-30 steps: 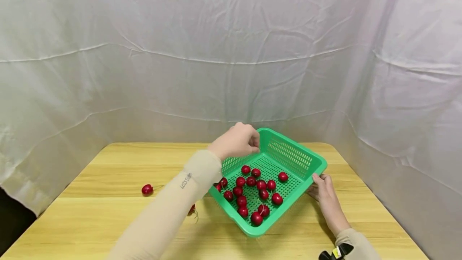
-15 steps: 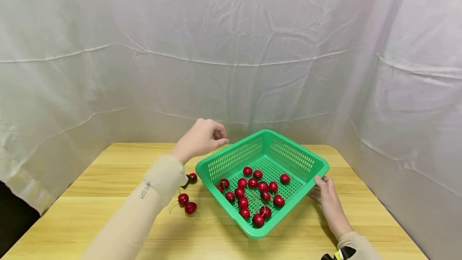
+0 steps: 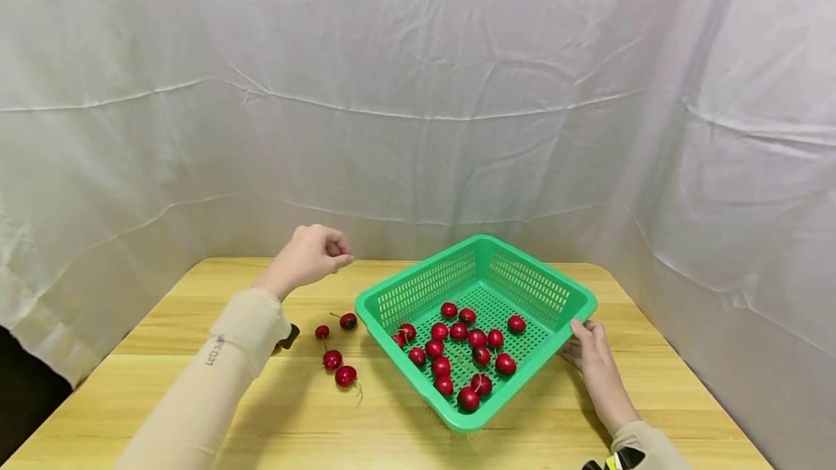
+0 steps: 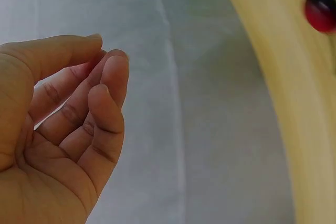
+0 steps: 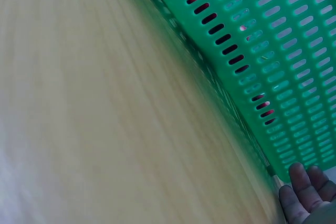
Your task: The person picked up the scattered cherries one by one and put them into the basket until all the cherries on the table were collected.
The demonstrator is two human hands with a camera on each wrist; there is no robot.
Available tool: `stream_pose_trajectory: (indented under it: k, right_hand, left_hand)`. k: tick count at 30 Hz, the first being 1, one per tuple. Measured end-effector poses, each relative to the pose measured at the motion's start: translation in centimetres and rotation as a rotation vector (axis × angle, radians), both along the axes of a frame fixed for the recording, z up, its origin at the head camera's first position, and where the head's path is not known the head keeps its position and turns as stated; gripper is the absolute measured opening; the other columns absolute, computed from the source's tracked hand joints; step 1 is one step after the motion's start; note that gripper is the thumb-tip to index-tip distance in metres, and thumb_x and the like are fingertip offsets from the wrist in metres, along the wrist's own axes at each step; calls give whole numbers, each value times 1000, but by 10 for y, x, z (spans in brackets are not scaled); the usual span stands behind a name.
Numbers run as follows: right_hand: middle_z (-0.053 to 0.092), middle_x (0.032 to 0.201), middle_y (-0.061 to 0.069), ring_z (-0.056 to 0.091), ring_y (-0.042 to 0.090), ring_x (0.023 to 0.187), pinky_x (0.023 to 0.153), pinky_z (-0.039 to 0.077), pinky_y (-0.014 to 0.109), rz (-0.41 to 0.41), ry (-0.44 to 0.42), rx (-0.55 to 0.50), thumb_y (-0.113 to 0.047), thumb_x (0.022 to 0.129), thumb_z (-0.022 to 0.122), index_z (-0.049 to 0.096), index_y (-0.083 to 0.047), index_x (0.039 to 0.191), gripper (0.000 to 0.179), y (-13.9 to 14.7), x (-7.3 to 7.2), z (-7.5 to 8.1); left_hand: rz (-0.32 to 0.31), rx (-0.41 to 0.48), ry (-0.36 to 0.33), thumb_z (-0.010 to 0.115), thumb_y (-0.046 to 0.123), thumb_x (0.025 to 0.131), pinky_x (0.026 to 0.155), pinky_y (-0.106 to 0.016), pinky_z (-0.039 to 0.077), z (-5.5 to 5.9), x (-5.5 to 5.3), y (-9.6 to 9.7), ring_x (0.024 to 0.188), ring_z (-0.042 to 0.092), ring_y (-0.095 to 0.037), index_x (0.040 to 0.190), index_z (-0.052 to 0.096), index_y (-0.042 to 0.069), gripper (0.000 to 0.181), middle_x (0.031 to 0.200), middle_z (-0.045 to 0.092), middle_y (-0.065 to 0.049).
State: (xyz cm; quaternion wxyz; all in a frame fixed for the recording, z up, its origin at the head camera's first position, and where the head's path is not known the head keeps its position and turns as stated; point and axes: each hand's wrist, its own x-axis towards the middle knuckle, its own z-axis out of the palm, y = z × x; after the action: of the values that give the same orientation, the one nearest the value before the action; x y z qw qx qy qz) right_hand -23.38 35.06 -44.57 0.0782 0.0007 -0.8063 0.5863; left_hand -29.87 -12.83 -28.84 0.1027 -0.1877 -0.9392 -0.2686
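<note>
My left hand (image 3: 310,256) is raised over the back left of the table, to the left of the green plastic basket (image 3: 473,423). Its fingers are loosely bent with the thumb near the fingertips; in the left wrist view the hand (image 4: 68,103) holds nothing. At the basket's right side my right hand (image 3: 596,368) grips the rim, thumb on top and fingers beneath. In the right wrist view those fingers (image 5: 302,187) touch the slotted wall. Several red cherries (image 3: 459,331) lie on the basket's floor, mostly toward its near left part.
Several more cherries (image 3: 345,376), some with stems, lie on the wooden table (image 3: 392,448) left of the basket. The left forearm covers part of the table. A pale cloth curtain (image 3: 418,165) closes off the back and sides.
My left hand has moved left, from above the basket to beside it, uncovering cherries on the table. A cherry farther left is now out of sight. The right hand keeps its hold on the rim.
</note>
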Motion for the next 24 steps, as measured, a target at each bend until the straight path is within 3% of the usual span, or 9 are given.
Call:
stream_pose_trajectory:
  k: [10, 19, 24]
  right_hand:
    - [47, 143, 19, 60, -3, 109, 97, 51, 14, -3, 1, -19, -53, 116, 27, 25, 0, 154, 65, 0, -1, 0]
    - [47, 141, 18, 60, 0, 109, 97, 51, 15, -4, 1, -22, -53, 116, 27, 26, -1, 153, 64, 0, -1, 1]
    - [46, 142, 18, 61, 1, 109, 97, 52, 16, 4, 6, -23, -52, 116, 26, 26, 0, 152, 63, 0, 0, 1]
  left_hand:
    - [9, -95, -173, 77, 8, 97, 71, -32, 57, -43, -18, -25, 72, 67, -14, 90, 76, 8, 7, 82, 76, -3]
    - [-5, -259, -201, 80, 1, 86, 85, -45, 61, -72, -30, -34, 88, 70, -23, 89, 78, 5, 6, 91, 76, -6]
    - [-12, -324, -194, 79, 1, 89, 85, -43, 62, -84, -36, -32, 87, 70, -21, 86, 79, 9, 8, 91, 77, -5]
